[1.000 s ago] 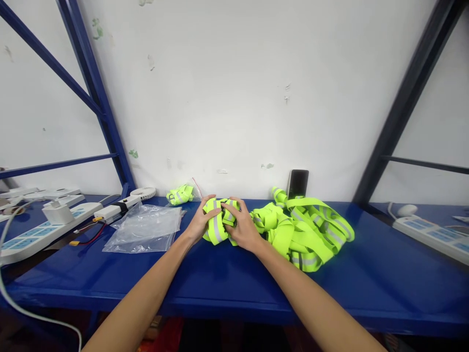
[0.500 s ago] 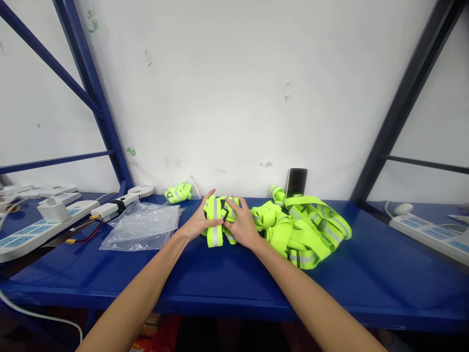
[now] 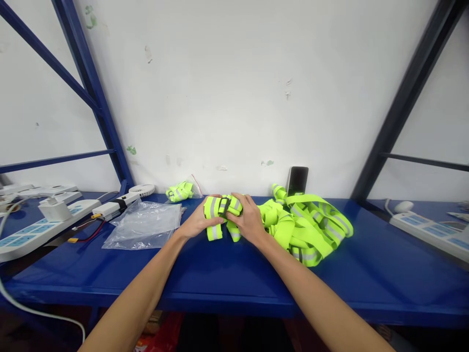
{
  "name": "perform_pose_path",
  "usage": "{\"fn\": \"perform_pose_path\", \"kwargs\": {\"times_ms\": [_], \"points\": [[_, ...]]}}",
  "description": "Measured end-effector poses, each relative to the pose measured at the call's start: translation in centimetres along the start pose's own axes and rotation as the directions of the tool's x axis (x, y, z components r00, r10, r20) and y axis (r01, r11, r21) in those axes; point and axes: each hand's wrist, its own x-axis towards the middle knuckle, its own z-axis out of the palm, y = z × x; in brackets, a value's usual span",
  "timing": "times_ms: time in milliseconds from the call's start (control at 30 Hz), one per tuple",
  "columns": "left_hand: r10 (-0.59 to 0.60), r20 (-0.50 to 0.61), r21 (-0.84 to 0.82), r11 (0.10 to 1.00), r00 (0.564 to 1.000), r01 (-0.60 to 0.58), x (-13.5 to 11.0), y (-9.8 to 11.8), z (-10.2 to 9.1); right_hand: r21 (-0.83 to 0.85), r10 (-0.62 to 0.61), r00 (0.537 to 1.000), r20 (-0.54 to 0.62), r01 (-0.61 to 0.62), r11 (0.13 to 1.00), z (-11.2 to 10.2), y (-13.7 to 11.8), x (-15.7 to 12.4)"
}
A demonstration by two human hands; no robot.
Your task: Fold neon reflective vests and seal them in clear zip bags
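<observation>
Between my hands is a folded neon-yellow reflective strap (image 3: 214, 209) with silver stripes and a black buckle on top. My left hand (image 3: 198, 221) grips its left side, thumb across the front. Around its right end curl the fingers of my right hand (image 3: 248, 217). Two short ends of the strap hang down toward the table. A loose heap of the same reflective straps (image 3: 311, 227) lies just right of my right hand. Behind my left hand, against the wall, rests a clear zip bag (image 3: 197, 187) with a bundled strap (image 3: 179, 191) in it.
Flat clear plastic bags (image 3: 146, 227) lie left on the blue table (image 3: 234, 278). Beyond them are a small white fan (image 3: 142, 189), a wired battery connector (image 3: 86, 239) and a power strip (image 3: 32, 232). A phone (image 3: 298, 181) leans on the wall. Another power strip (image 3: 428, 232) sits far right.
The strap bundle has been pressed more compactly, and its buckle now faces up on top. My right hand has shifted slightly right and wrapped round the bundle's end.
</observation>
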Motion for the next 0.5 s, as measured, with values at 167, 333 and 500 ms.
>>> {"fn": "perform_pose_path", "kwargs": {"times_ms": [167,333,500], "points": [[-0.005,-0.043,-0.024,1.000,0.999,0.004,0.3,-0.1,-0.2,0.140,0.008,0.998,-0.065,0.002,0.990,-0.4,-0.4,0.2],[-0.009,-0.047,-0.007,1.000,0.999,0.009,0.4,-0.5,0.6,0.414,0.122,0.993,-0.003,-0.109,0.904,-0.2,-1.7,0.1],[0.026,-0.097,0.000,1.000,0.995,-0.026,0.5,-0.5,2.6,0.491,0.325,0.928,-0.179,-0.202,0.847,0.7,-2.1,0.0]]}}
